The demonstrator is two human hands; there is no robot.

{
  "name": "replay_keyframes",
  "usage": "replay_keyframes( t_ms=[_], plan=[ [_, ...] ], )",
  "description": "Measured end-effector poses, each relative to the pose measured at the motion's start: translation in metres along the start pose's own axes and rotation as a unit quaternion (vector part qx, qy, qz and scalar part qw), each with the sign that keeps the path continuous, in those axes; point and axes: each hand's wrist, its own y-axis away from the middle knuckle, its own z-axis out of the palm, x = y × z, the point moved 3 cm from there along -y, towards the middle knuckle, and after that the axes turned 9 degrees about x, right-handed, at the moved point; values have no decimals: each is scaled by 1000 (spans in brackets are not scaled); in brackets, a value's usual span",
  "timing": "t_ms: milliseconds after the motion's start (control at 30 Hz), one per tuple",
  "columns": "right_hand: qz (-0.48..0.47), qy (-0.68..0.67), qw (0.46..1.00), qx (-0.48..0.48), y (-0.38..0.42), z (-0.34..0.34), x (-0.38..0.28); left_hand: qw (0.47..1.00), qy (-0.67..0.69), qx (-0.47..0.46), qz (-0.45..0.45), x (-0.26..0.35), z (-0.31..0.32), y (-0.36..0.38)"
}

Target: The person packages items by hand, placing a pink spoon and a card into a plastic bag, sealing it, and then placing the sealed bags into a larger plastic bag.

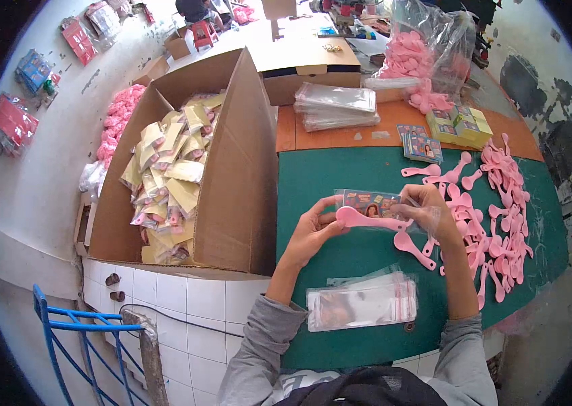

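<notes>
"Grey sleeves (274, 333) at the bottom edge, ending short of both wrists. How do the forearms run?"

"Both reach up the frame and lean inward. Between them, at lower centre, flat clear bags (360, 304) lie overlapped on the green worktop (326, 166)."

"And the hands?"

"They meet just right of centre. The left hand (314, 229) has its palm turned inward, fingers curled narrow, thumb against the bowl of a pink spoon (349, 216) and the left end of a plastic sleeve (340, 195). The right hand (426, 205) bends over the other end, knuckles up, fingers pinched on the plastic."

"Anything with the spoon?"

"A printed card (367, 201), just behind it. Whether the spoon is inside the plastic, I can't tell."

"What's to the right?"

"Loose pink spoons (477, 247), scattered and heaped."

"Farther off?"

"Left of the worktop, a cardboard box (235, 183) full of packets (181, 172). Beyond the hands, small cards (421, 145), yellow-edged stacks (472, 128) and piled clear bags (337, 101); at upper right, a big clear bag (451, 40) with pink pieces."
</notes>
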Motion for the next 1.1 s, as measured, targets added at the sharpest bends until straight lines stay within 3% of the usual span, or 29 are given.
replay_keyframes(
  t_ms=[100,167,200,267,300,333,400,500,700,833,1000,1100],
  plan=[
    [-102,130,981,102,4,5,-9,978,-175,86,74,-2,0,4],
    [-148,178,959,166,7,13,-14,984,-158,82,26,-13,1,8],
    [-157,180,960,145,8,22,-15,985,-150,81,2,-13,3,10],
    [-173,183,962,104,11,39,-15,993,-3,33,-109,-12,14,18],
    [-175,177,968,-1,15,45,-18,984,72,8,-164,-10,20,22],
    [-182,208,957,-92,22,50,-22,985,37,18,-165,-11,20,26],
    [-268,242,919,-156,34,61,-26,985,-33,37,-166,-13,16,35],
    [-239,278,915,-167,34,72,-15,983,-56,31,-170,-17,8,53],
    [-269,222,915,-202,38,87,-10,983,-31,12,-178,-19,4,66],
    [-275,217,918,-188,39,90,-6,989,-99,22,-104,-24,4,61],
    [-247,213,922,-207,40,90,-4,985,-150,18,-87,-20,5,58],
    [-282,206,920,-177,41,92,-2,981,-166,57,-85,-21,5,53]
  ],
)
